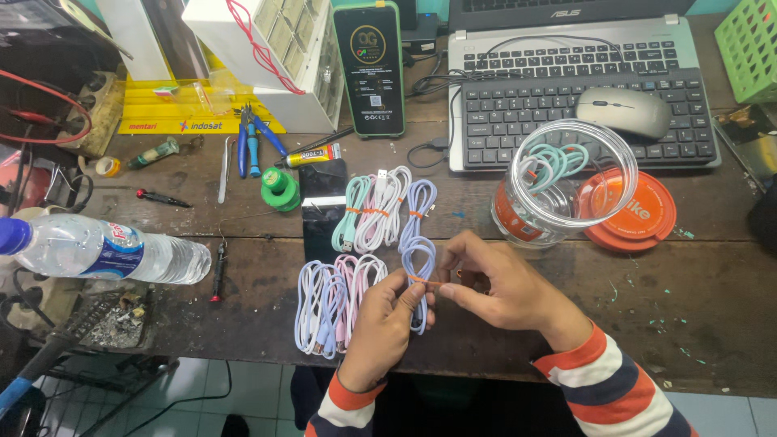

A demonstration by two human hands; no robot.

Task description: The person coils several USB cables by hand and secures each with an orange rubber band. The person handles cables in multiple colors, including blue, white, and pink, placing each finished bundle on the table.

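Observation:
My left hand [387, 324] and my right hand [494, 283] both grip one coiled lavender cable [418, 257] at its orange tie, just above the wooden table's front edge. A row of coiled pastel cables [336, 295] lies to the left of my left hand. Further back lies a second group of coiled cables [380, 206] in mint, white, pink and lavender. A clear round jar [558, 190] holding mint coiled cables stands to the right, and its orange lid [639, 212] lies beside it.
A laptop [566, 89] with a grey mouse [623, 111] on its keys sits at the back right. A dark phone [322, 212] lies flat mid-table, another phone [369, 69] stands upright. A water bottle [105, 251] lies at left. Pliers [251, 137], tweezers and a glue tube are scattered behind.

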